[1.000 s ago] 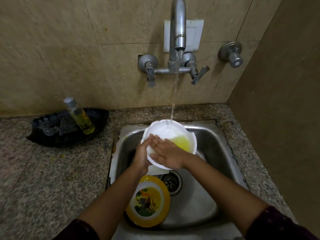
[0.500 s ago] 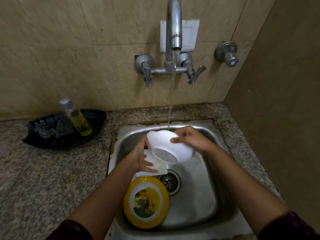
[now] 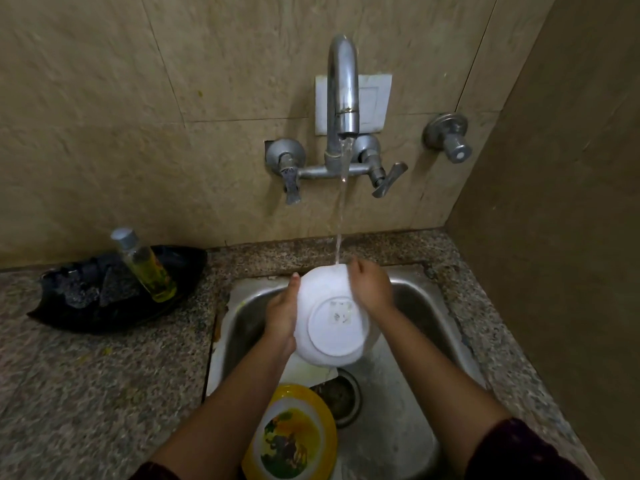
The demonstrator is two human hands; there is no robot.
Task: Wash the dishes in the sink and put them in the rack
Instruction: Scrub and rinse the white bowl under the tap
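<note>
A white bowl (image 3: pixel 332 323) is held over the steel sink (image 3: pixel 415 393), turned so its round base faces me. Water from the tap (image 3: pixel 343 98) runs onto its upper rim. My left hand (image 3: pixel 282 313) grips the bowl's left side. My right hand (image 3: pixel 370 285) lies on its upper right side. Below, a yellow plate with a picture (image 3: pixel 291 438) leans at the sink's front. A white flat dish (image 3: pixel 308 372) lies partly hidden under the bowl, beside the drain (image 3: pixel 341 398).
On the speckled stone counter (image 3: pixel 104 393) to the left stands a black tray (image 3: pixel 114 292) holding dark scrub pads and a bottle of yellow liquid (image 3: pixel 145 265). A wall closes the right side. A separate valve (image 3: pixel 450 140) sticks out from the tiled back wall.
The bowl was open side up with yellow liquid inside; it has been tipped over so its base faces me. My right hand moved from inside it to its outer side.
</note>
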